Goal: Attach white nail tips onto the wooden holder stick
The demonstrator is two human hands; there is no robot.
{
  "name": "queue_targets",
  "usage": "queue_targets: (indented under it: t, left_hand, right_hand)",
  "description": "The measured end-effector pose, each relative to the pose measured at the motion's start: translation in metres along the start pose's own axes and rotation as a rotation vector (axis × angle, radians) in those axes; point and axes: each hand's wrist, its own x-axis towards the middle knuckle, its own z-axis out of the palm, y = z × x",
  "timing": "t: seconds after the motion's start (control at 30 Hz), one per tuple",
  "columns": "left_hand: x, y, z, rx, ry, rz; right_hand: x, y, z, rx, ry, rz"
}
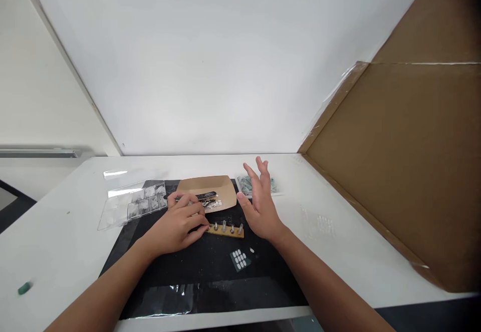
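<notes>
My left hand (179, 224) lies curled on the black mat (195, 272), its fingertips pressed on the left end of a small wooden strip (227, 230) that carries several upright metal pegs. My right hand (259, 202) hovers just right of the strip with fingers spread apart, holding nothing. Behind the hands lies a tan card tray (210, 192) with a dark slim tool (199, 196) and tiny white pieces on it.
A clear compartment box (131, 204) sits left of the tray. A clear bag of small parts (250, 184) lies behind my right hand. A small sheet of white pads (239, 259) lies on the mat. A cardboard wall (394, 172) stands right. A green bit (24, 288) rests far left.
</notes>
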Motion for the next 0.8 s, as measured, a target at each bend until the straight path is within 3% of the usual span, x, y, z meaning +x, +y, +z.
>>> queue_targets:
  t: [0.8]
  left_hand:
    - [0.0015, 0.0058, 0.0037, -0.013, -0.009, -0.057]
  right_hand:
    - [-0.0025, -0.0091, -0.0028, 0.005, 0.057, 0.095]
